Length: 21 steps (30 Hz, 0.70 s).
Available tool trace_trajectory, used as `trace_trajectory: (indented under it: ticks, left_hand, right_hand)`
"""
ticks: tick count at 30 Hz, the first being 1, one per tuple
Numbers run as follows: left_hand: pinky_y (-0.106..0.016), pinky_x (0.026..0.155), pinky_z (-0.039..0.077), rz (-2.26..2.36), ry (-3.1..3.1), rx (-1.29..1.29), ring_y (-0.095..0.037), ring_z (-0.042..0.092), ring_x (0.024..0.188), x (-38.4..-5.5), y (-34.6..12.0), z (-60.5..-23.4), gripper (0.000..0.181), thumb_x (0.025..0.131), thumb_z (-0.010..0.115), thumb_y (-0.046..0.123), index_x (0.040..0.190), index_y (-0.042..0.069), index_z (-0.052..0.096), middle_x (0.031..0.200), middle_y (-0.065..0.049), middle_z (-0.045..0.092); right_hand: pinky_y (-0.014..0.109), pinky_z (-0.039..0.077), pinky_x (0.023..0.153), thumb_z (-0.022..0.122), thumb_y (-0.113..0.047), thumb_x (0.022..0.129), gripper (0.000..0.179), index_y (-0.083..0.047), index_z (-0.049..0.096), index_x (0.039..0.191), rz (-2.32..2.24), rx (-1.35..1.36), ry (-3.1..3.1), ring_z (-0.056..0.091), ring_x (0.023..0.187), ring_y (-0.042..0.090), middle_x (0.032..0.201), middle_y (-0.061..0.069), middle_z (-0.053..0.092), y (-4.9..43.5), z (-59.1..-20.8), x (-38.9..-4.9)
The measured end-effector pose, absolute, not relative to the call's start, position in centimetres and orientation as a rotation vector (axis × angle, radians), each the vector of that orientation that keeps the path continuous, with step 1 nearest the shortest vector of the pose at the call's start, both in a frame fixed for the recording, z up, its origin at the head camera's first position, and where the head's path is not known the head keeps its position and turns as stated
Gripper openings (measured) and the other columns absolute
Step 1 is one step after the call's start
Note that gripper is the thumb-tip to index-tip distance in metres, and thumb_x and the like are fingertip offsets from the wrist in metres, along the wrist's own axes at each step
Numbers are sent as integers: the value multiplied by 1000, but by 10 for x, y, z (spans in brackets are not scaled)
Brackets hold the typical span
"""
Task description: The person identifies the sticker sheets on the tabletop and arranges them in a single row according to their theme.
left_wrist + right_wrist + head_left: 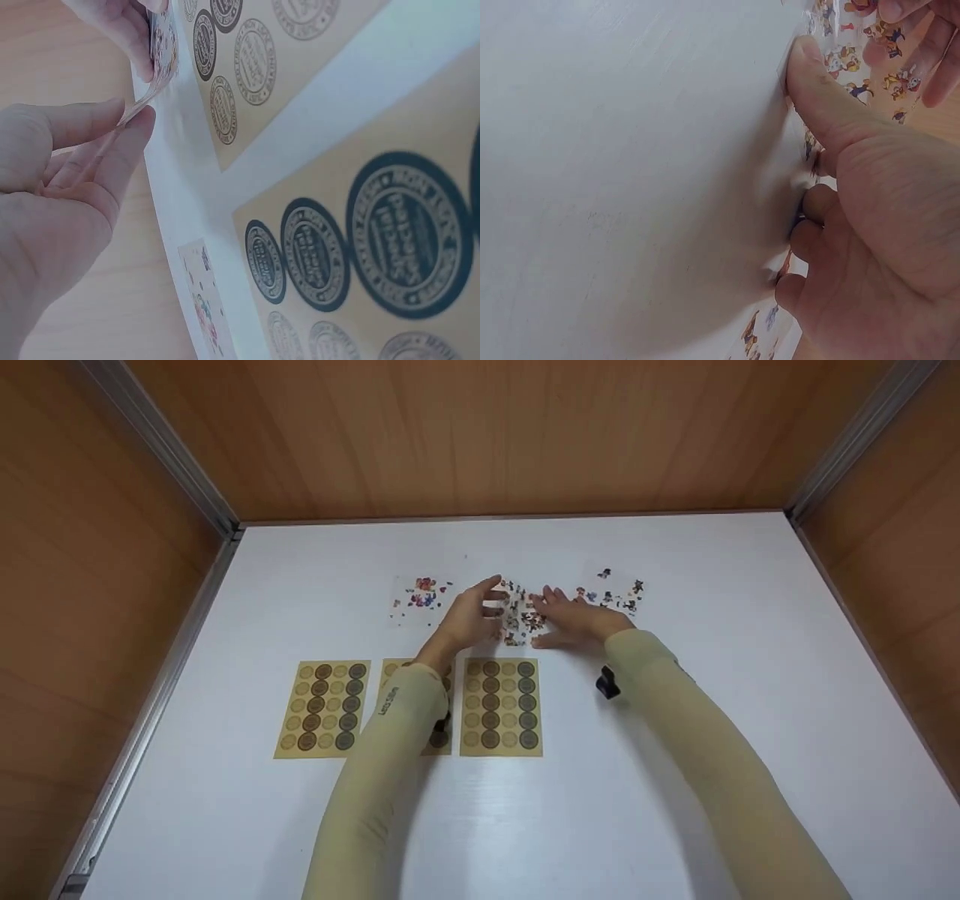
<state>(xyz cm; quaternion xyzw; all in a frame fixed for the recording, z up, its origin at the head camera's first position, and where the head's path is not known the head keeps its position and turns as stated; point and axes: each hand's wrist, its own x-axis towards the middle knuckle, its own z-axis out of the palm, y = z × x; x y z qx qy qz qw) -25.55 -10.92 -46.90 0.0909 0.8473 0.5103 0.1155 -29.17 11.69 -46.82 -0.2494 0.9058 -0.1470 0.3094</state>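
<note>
A clear sticker sheet (pixel 514 619) printed with small cartoon figures lies between both hands at the middle of the table. My left hand (pixel 469 615) pinches its left edge between thumb and fingers; in the left wrist view that sheet edge (pixel 133 112) is bent up off the table. On the sheet's right side, my right hand (pixel 577 619) presses down with spread fingers. The right wrist view shows its thumb (pixel 810 82) along the sheet's near edge and the fingertips against the surface.
Other clear sticker sheets lie to the left (pixel 424 600) and right (pixel 628 601). Nearer, three brown sheets of round stickers form a row: a left sheet (pixel 321 709), a middle sheet (pixel 441 746) partly under my left forearm, and a right sheet (pixel 500 706). Wooden walls (pixel 480 442) enclose the white table.
</note>
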Motion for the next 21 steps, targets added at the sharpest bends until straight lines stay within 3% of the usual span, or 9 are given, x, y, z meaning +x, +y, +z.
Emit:
trace_trajectory:
  ticks: [11,21]
  left_hand:
    - [-31,83,59,1550,2443,210,-27,68,108,-256,-111,-472,87,88,66,-15,161,4,23,140,-16,59]
    - [-31,77,60,1430,2564,72,-24,69,91,-256,-113,-477,73,87,67,-14,153,4,42,116,-15,68]
  right_hand:
    - [59,-3,121,57,-57,98,93,-21,3,164,-383,-636,2403,-8,153,36,168,12,-11,118,-470,-291]
    - [57,-3,122,57,-56,98,94,-19,1,164,-391,-652,2399,-9,153,34,167,13,-12,117,-473,-293]
